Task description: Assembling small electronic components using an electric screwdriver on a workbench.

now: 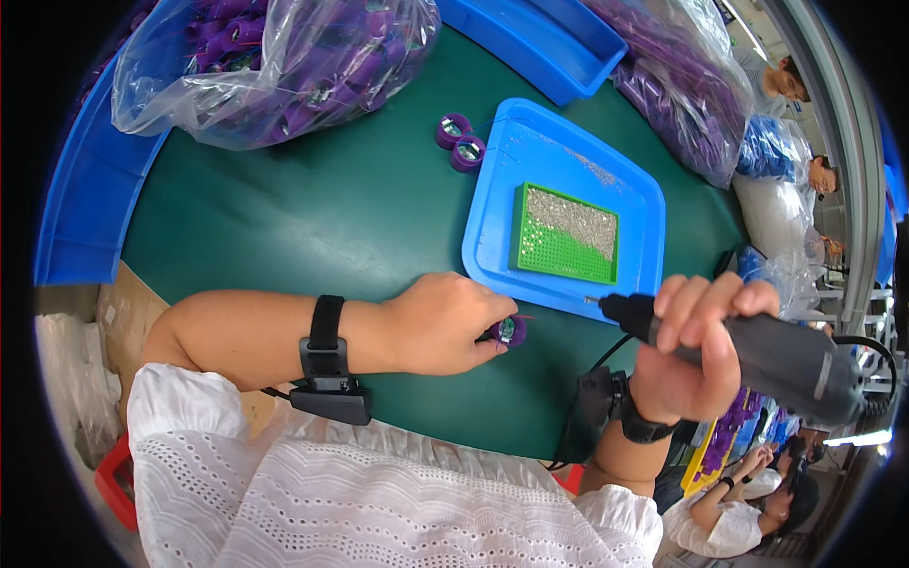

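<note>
My left hand (453, 324) is closed round a small purple ring-shaped housing (512, 331) with a green circuit board inside, at the front edge of a blue tray (488, 248). In my right hand (696, 346) is a black electric screwdriver (781, 355), its tip pointing left, above the tray's near right corner. Inside the tray stands a green perforated screw plate (568, 260), with many small silvery screws (578, 220) heaped over its far part. Two more purple housings (461, 142) sit on the green table, just left of the tray's far end.
A clear bag of purple housings (312, 80) lies at the far left beside a long blue bin (90, 204). Another blue bin (540, 47) and a bag of purple parts (677, 90) are at the back. The screwdriver's cable runs off right. Other people sit at the right.
</note>
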`<state>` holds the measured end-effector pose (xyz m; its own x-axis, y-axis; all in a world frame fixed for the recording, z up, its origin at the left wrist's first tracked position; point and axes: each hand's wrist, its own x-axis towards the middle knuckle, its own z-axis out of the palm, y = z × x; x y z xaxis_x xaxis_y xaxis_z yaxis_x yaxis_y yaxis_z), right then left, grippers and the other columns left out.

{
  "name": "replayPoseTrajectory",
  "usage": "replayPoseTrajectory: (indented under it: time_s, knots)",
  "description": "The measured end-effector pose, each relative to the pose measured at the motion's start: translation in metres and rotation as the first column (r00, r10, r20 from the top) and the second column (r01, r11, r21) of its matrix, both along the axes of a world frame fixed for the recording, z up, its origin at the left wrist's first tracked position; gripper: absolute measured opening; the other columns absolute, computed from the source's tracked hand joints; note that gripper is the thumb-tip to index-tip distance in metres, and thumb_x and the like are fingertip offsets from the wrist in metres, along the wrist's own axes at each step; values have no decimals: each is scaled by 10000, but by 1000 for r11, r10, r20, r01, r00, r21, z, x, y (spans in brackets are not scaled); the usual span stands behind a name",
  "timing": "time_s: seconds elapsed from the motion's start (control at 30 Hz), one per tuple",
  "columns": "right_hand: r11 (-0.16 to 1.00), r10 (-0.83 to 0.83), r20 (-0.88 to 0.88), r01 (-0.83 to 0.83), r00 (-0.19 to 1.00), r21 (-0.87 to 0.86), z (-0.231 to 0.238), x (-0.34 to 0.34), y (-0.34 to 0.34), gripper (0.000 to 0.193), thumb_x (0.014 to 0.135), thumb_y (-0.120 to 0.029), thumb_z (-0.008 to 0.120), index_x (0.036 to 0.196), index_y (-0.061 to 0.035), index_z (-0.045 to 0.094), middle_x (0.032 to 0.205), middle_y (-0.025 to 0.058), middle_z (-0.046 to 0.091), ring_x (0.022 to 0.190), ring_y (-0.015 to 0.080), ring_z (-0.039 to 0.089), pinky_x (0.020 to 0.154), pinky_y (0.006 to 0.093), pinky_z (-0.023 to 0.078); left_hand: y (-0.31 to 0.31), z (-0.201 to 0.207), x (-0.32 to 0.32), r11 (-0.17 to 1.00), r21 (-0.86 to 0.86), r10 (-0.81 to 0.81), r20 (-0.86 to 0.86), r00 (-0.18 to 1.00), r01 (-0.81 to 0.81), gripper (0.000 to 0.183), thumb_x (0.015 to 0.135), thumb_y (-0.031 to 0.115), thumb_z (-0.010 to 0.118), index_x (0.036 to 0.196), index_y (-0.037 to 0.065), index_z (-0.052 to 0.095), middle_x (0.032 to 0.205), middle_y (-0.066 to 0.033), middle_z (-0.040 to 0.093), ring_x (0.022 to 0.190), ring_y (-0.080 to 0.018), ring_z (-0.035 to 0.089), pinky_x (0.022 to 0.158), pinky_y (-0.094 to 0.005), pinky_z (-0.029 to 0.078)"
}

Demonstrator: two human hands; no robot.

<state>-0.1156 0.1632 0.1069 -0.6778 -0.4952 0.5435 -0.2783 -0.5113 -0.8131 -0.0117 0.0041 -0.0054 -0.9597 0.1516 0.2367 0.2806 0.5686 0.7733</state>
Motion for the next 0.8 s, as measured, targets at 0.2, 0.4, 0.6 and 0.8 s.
replayPoseTrajectory:
  time_s: [0.2, 0.4, 0.6, 0.8]
  knots:
    - [995, 56, 133, -67, 989, 80, -4, 31, 20, 382, 765, -129, 690, 965, -118, 365, 670, 28, 494, 501, 165, 490, 598, 349, 426, -1, 5, -3, 1000, -13, -20, -3, 1000, 20, 344, 689, 151, 716, 996, 15, 640, 690, -114, 629, 575, -244, 618, 531, -350, 483]
    - [975, 205, 75, -210, 976, 67, -36, 23, 19, 336, 800, 1, 608, 1007, -92, 360, 699, 44, 539, 606, 166, 545, 641, 355, 467, -3, 13, -7, 996, 9, -87, 129, 988, 87, 343, 704, 126, 679, 1027, 25, 618, 713, -123, 638, 650, -293, 627, 577, -398, 483]
    - [977, 212, 50, -212, 976, 9, -46, 22, 13, 351, 779, 55, 605, 1023, -66, 383, 692, 47, 545, 600, 147, 542, 618, 313, 475, -5, 15, -9, 992, -11, -125, 128, 984, 127, 376, 701, 107, 681, 1057, 10, 609, 715, -120, 639, 645, -275, 632, 575, -384, 485]
    - [980, 200, 28, -200, 979, 11, -44, 23, 13, 346, 779, 43, 617, 1016, -61, 388, 699, 47, 544, 600, 137, 532, 610, 306, 478, -7, 22, -12, 987, -26, -154, 162, 975, 160, 381, 707, 95, 675, 1069, -1, 601, 756, -134, 640, 664, -271, 633, 582, -378, 484]
